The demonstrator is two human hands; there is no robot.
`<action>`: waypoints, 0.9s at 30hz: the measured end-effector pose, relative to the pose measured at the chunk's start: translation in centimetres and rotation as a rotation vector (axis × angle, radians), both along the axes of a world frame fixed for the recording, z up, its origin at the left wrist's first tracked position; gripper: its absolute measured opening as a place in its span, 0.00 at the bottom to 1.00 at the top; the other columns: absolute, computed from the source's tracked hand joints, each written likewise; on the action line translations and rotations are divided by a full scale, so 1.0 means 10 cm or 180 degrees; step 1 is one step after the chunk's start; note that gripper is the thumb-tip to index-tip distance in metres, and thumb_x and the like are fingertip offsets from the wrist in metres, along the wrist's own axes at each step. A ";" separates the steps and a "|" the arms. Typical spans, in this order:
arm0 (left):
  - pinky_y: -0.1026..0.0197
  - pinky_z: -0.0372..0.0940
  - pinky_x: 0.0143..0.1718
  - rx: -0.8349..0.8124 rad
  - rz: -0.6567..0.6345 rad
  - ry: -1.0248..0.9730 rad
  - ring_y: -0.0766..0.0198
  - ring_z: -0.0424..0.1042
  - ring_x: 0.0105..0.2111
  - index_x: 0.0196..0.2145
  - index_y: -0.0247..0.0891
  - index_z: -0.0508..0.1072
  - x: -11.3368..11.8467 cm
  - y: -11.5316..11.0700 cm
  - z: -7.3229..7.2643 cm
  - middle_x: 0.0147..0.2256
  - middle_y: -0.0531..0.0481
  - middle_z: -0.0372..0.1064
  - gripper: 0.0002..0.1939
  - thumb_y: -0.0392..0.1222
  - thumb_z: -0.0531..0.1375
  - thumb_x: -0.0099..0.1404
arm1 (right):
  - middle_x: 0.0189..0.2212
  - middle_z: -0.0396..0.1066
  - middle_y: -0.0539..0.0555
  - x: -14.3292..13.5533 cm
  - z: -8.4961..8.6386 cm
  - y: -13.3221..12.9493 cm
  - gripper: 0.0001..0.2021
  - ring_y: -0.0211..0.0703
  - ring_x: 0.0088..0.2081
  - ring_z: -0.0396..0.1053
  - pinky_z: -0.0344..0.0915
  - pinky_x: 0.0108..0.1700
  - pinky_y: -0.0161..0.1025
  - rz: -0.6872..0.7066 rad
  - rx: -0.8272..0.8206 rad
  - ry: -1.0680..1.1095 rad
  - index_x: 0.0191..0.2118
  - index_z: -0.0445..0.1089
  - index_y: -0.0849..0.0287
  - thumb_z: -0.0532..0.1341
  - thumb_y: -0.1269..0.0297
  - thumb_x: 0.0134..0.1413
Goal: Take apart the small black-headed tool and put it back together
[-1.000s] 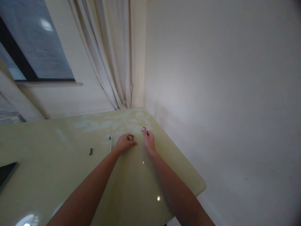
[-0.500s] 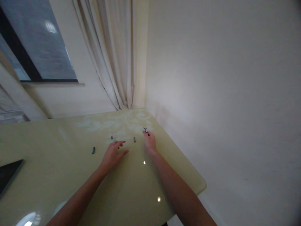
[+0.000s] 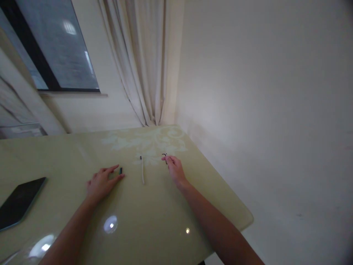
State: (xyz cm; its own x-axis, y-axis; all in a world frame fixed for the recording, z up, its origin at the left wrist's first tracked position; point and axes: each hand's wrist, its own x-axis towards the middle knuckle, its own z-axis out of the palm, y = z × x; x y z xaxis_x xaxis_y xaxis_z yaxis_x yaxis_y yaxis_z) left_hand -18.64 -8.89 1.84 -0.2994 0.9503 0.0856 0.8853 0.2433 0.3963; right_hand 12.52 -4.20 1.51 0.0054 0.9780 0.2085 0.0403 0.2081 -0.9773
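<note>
My left hand [image 3: 101, 183] is low over the table, with thumb and forefinger apart on either side of a small dark block [image 3: 120, 170]. Whether they touch it I cannot tell. Between my hands lies a thin white stick [image 3: 142, 172] with a dark tip at its far end. My right hand [image 3: 175, 170] pinches a small, thin, dark bent piece [image 3: 164, 155] that sticks out past its fingertips. Its exact kind is too small to make out.
A dark flat tablet-like device [image 3: 20, 202] lies on the glossy pale-green table [image 3: 154, 217] at the left. A wall [image 3: 248, 129] runs along the table's right edge. A curtain [image 3: 143, 66] and window [image 3: 68, 48] are behind it.
My left hand has moved left, to the dark block, uncovering the white stick. My right hand has shifted slightly left with its piece; the dark block formerly beside it no longer shows. The view has shifted left.
</note>
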 end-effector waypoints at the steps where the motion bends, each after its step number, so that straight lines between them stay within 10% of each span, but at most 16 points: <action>1: 0.30 0.60 0.56 -0.0032 -0.0002 -0.0001 0.32 0.67 0.58 0.61 0.48 0.75 0.01 0.00 0.01 0.57 0.37 0.72 0.33 0.64 0.58 0.64 | 0.22 0.59 0.48 -0.01 0.01 -0.02 0.21 0.40 0.26 0.58 0.54 0.28 0.35 -0.0034 0.0009 -0.0032 0.40 0.80 0.57 0.59 0.44 0.63; 12: 0.44 0.65 0.50 0.0621 -0.0008 -0.0192 0.44 0.74 0.47 0.46 0.42 0.79 0.13 -0.08 -0.01 0.46 0.41 0.77 0.21 0.59 0.62 0.64 | 0.20 0.59 0.47 0.03 0.12 -0.04 0.21 0.39 0.25 0.57 0.52 0.27 0.34 -0.0042 -0.0109 -0.0026 0.35 0.78 0.59 0.61 0.44 0.60; 21: 0.52 0.62 0.44 0.2166 -0.1518 -0.0838 0.56 0.70 0.34 0.45 0.44 0.79 1.03 -0.44 0.26 0.33 0.48 0.73 0.19 0.60 0.66 0.66 | 0.14 0.50 0.40 -0.07 0.39 -0.37 0.19 0.32 0.18 0.43 0.39 0.22 0.35 0.1682 -0.0650 0.0264 0.32 0.76 0.60 0.68 0.46 0.54; 27: 0.60 0.63 0.34 0.2428 -0.1743 -0.1265 0.61 0.65 0.30 0.48 0.44 0.78 1.08 -0.53 0.31 0.29 0.54 0.64 0.20 0.58 0.67 0.65 | 0.15 0.49 0.39 -0.13 0.40 -0.47 0.19 0.30 0.18 0.42 0.36 0.22 0.35 0.2433 -0.1113 0.0894 0.31 0.71 0.59 0.73 0.47 0.49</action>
